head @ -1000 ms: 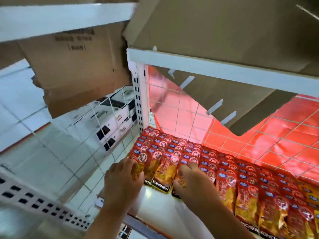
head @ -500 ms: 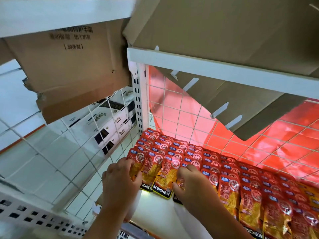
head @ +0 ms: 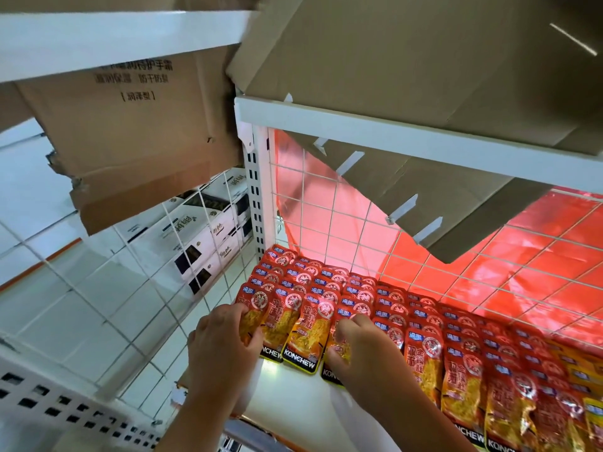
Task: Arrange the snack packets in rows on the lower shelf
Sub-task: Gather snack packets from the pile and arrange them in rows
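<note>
Red and gold snack packets lie in overlapping rows on the white lower shelf, from its left end out to the right. My left hand pinches the front packet of the leftmost row between fingers and thumb. My right hand grips the front packet a few rows to the right, with the thumb under its lower edge. Two front packets marked KONCHEW lie between my hands.
A white shelf with cardboard boxes hangs right above. A white wire grid backs the shelf, red behind it. A perforated white upright bounds the left end. White product boxes sit beyond the left grid.
The view has tilted slightly and the shelf sits lower in the frame. Both hands stay on the front packets at the left end, barely shifted.
</note>
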`<state>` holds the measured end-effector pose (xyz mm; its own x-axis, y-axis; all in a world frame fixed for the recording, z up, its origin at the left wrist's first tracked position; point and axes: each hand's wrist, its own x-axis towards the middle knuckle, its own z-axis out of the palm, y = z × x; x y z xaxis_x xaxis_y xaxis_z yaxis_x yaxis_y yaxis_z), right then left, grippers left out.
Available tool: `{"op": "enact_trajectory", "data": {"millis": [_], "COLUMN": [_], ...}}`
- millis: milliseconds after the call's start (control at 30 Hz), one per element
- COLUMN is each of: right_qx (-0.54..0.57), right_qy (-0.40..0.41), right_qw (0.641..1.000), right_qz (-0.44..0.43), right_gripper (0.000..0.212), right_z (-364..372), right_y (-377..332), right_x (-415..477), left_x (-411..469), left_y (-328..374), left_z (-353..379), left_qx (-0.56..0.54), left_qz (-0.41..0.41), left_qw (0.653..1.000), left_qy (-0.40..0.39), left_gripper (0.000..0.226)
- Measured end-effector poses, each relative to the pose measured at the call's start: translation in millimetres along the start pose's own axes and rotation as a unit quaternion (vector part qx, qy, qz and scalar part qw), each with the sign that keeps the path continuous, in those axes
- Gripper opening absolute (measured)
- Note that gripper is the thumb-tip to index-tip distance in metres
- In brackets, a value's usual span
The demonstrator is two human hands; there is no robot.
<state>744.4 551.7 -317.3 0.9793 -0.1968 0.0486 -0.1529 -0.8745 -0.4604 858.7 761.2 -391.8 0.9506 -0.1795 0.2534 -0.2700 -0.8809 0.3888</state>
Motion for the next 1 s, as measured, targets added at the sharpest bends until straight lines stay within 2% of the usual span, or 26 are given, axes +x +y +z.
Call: {"op": "enact_trajectory", "data": {"millis": [433, 600, 767, 1000], "right_qx": [-0.006, 0.005, 0.005, -0.017], "right_qy": [-0.008, 0.018, 0.039, 0.085], "right_qw": [1.000, 0.999, 0.999, 0.995], "right_qz": [0.025, 0.026, 0.023, 0.038], "right_gripper": [0.016, 0.025, 0.033, 0.043], "right_z": [-9.1, -15.5, -36.0, -80.1], "right_y": [-0.5, 3.6, 6.5, 32.8], "right_x": [-14.0, -21.5, -33.5, -66.3], "left_x": [-3.1, -9.3, -21.7, -32.0], "left_y": [2.7, 12.0, 46.3, 120.7], "left_z": [-6.9, -11.9, -23.2, -43.3], "left_qx": [-0.012, -0.032, -0.090, -0.158], "left_qz": [0.000, 0.008, 0.052, 0.171], "left_qw": [1.000, 0.999, 0.995, 0.972], "left_qy": [-0.003, -0.003, 0.010, 0.039], "left_gripper": [0.041, 0.048, 0.047, 0.050]}}
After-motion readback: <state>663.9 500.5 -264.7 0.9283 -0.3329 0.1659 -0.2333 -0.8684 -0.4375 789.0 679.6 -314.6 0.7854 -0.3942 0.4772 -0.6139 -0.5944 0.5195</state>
